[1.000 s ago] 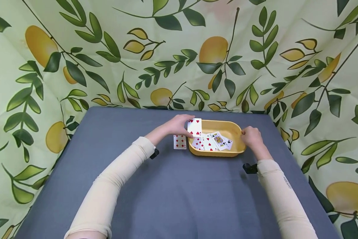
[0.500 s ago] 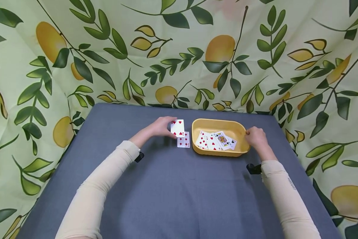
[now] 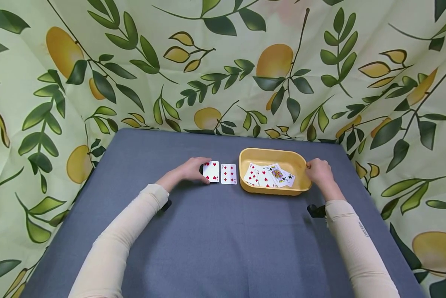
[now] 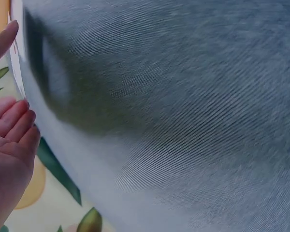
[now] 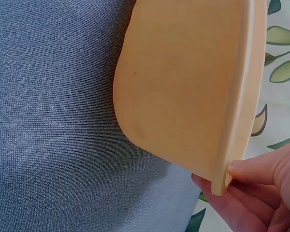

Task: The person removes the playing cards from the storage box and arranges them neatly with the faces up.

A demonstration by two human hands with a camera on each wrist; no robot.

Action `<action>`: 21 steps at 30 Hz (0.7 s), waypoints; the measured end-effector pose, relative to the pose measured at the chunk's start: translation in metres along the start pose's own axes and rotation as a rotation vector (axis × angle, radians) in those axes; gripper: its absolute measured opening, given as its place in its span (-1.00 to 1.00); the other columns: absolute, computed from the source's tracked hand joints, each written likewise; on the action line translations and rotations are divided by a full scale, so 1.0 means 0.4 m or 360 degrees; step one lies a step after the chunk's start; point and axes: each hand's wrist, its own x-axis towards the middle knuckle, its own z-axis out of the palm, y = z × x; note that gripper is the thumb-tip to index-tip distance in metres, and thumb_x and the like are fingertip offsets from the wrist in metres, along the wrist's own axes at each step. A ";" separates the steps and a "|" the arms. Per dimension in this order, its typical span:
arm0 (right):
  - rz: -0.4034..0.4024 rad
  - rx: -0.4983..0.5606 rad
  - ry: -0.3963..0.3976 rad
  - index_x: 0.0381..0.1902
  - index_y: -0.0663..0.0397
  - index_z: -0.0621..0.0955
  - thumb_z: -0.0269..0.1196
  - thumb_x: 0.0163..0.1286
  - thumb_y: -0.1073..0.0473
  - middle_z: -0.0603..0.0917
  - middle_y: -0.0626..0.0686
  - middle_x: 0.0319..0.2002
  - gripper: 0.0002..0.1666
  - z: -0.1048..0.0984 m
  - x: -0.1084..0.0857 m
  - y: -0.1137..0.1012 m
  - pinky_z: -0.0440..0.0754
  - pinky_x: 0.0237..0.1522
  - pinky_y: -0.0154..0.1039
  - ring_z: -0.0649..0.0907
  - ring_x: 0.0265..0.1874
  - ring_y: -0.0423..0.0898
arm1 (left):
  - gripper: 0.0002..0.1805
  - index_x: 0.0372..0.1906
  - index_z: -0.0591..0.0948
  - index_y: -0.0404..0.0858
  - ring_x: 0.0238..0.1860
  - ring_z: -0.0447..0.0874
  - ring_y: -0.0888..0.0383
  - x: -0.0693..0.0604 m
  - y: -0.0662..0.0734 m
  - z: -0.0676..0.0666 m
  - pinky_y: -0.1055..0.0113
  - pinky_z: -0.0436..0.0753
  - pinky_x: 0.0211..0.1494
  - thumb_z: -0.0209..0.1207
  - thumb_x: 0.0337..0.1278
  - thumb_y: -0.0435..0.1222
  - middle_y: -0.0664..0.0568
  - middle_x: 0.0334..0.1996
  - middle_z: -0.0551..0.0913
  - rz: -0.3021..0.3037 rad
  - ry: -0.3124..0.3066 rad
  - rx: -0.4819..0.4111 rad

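My left hand (image 3: 194, 169) pinches a red heart card (image 3: 211, 171) by its top and bottom edges, just above or on the table, left of a red diamond card (image 3: 228, 174) lying face up. In the left wrist view the left hand (image 4: 12, 140) holds the card (image 4: 16, 63) edge-on between thumb and fingers. A yellow tray (image 3: 273, 153) stands right of the cards; several face-up cards overlap inside it, among them a face card (image 3: 276, 174). My right hand (image 3: 319, 170) grips the tray's right end; in the right wrist view the right hand (image 5: 261, 188) pinches the tray's rim (image 5: 241, 96).
The blue-grey table (image 3: 208, 240) extends in front of the cards and to both sides. Behind it hangs a cloth (image 3: 223, 95) printed with leaves and fruit. The sleeved left forearm crosses the table's left part, the right forearm its right part.
The left hand has carried the heart card leftward from over the tray, past the diamond card, and lowered it beside that card. The view has shifted slightly; the right hand keeps its grip on the tray.
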 end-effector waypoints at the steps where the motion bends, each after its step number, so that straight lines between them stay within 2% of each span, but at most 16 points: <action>1: 0.0009 0.0004 -0.0004 -0.75 0.13 0.35 0.04 0.28 0.43 0.27 0.01 -0.73 -0.61 -0.001 0.000 -0.001 0.28 -0.62 -0.27 0.36 -0.69 -0.07 | -0.07 0.38 0.33 -0.46 0.37 0.30 -0.14 0.001 -0.003 0.005 0.08 0.26 0.41 0.49 -0.11 -0.18 -0.28 0.33 0.39 -0.0004 -0.0009 -0.0005; 9: 0.0059 0.0015 -0.0016 -0.71 0.18 0.40 0.05 0.30 0.43 0.30 0.04 -0.71 -0.64 0.002 0.001 -0.003 0.30 -0.61 -0.27 0.37 -0.67 -0.06 | -0.09 0.37 0.33 -0.46 0.37 0.29 -0.15 0.009 -0.020 0.028 0.07 0.27 0.41 0.47 -0.09 -0.19 -0.29 0.32 0.39 0.0004 -0.0029 -0.0005; 21: 0.0057 0.0021 -0.0009 -0.66 0.22 0.47 0.07 0.29 0.41 0.33 0.06 -0.69 -0.70 0.004 0.002 -0.002 0.31 -0.61 -0.27 0.38 -0.67 -0.05 | -0.07 0.41 0.30 -0.42 0.39 0.25 -0.14 0.015 -0.027 0.027 0.06 0.23 0.43 0.47 -0.06 -0.18 -0.26 0.36 0.35 -0.0030 -0.0071 -0.0042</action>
